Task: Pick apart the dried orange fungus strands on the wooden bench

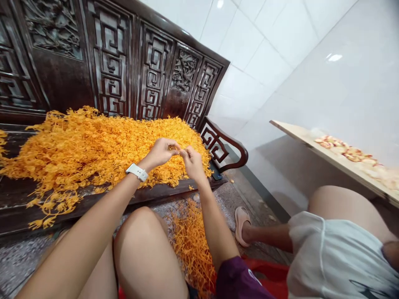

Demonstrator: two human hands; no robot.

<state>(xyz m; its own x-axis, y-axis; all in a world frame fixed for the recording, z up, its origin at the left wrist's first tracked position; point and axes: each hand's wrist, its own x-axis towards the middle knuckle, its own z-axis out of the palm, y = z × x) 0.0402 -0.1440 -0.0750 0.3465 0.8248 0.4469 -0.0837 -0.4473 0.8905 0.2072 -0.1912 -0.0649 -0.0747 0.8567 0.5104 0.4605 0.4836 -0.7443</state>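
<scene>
A large heap of orange, stringy pieces [102, 141] covers the seat of a dark carved wooden bench [121, 62]. Over the heap's right part, my left hand [162, 153], with a white watch [137, 172] on its wrist, meets my right hand [191, 160]. The fingertips of both are pinched together and nearly touch. Whatever lies between them is too small to make out. Below the bench, more orange strands [193, 241] lie on the floor beside my knee.
A person in light shorts [336, 253] sits close on the right, one foot in a pink slipper [241, 224]. Beyond, a wooden board [311, 139] bears small red and yellow pieces [352, 153]. The bench's curved armrest [230, 153] stands right of the heap.
</scene>
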